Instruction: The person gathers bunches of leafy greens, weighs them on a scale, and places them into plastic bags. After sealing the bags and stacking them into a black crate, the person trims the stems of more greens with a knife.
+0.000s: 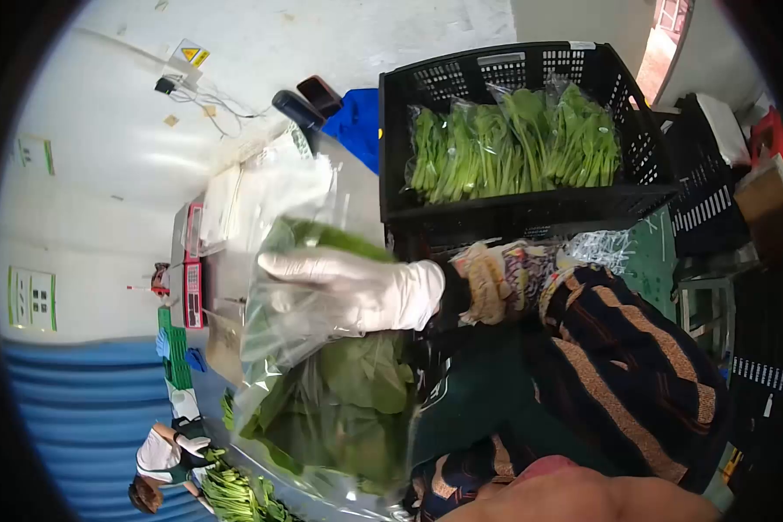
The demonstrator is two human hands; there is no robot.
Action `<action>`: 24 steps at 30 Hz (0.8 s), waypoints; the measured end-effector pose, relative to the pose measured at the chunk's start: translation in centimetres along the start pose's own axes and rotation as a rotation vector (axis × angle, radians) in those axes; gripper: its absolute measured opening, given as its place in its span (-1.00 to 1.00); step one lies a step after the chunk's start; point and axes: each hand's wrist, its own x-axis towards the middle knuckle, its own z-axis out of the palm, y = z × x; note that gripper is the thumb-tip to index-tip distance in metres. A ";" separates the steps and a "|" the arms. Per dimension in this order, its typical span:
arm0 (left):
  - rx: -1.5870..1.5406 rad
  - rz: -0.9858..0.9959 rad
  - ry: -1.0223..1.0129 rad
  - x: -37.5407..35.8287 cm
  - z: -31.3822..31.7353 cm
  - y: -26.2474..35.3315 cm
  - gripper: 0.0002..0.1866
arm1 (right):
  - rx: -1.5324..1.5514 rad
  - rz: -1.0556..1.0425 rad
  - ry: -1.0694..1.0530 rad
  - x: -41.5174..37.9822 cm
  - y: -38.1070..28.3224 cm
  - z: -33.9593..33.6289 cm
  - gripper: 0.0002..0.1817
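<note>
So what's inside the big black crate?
Clear bags of leafy greens sit in a row inside the black crate. The crate's floor beneath them can't be seen, because they cover it.

Looks like a workroom for packing vegetables. Can be told from the black crate [522, 206] at the upper right of the frame, filled with bagged greens [518, 148], and from the clear bag of large leaves [348, 400] at the centre. Shows equally in the red-and-grey devices [194, 296] left of centre, resembling scales with keypads, and in the gloved co-worker [158, 452] beside loose leafy stems [230, 496] at lower left. Points to a workplace, too, through the yellow warning sign [200, 58] and green-edged notices [31, 297] on the white wall [104, 270] at left.
</note>
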 end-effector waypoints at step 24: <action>0.598 -0.046 0.165 16.2 7.1 3.0 -0.67 | -0.833 -0.339 0.658 -13.7 -14.5 -6.1 -0.72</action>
